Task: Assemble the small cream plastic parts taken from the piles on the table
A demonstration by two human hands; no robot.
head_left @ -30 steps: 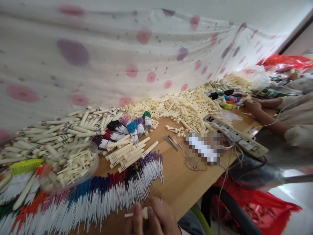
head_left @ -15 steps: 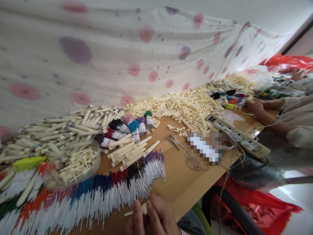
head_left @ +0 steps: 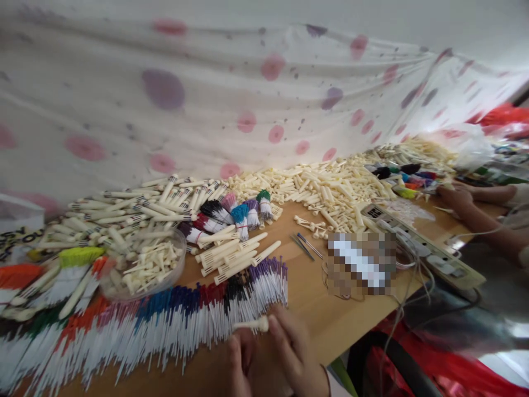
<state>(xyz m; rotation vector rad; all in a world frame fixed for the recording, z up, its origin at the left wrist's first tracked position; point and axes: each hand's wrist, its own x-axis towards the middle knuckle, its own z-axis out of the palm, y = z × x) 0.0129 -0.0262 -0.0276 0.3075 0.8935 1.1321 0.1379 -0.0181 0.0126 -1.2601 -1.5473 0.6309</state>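
Observation:
My right hand (head_left: pixel 300 350) pinches a small cream plastic pen part (head_left: pixel 258 325), with a thin stem and a wider end, between thumb and fingers. Close beside it, under the stem, my left hand (head_left: pixel 238 361) has its fingers curled; what they hold, if anything, is hidden. In front of both hands lies a long row of white pen refills (head_left: pixel 185 325) with coloured ends, sorted by colour. Just behind the row are several cream pen barrels (head_left: pixel 235 259). A clear plastic bowl (head_left: pixel 182 259) to the left contains more cream parts like the one in my hand.
Cream pens (head_left: pixel 124 207) pile up at the back left, bundled refills (head_left: pixel 239 216) beside them. Loose cream parts (head_left: pixel 314 190) heap along the curtain. Tweezers (head_left: pixel 303 247) and a thin blue-ended stick lie mid-table. A power strip (head_left: pixel 433 251) with cables separates me from another person's hands (head_left: pixel 454 198).
The view has swung left. My hands have risen toward the refill row, and the cream pen part now shows above my left fingers, at the right hand's fingertips.

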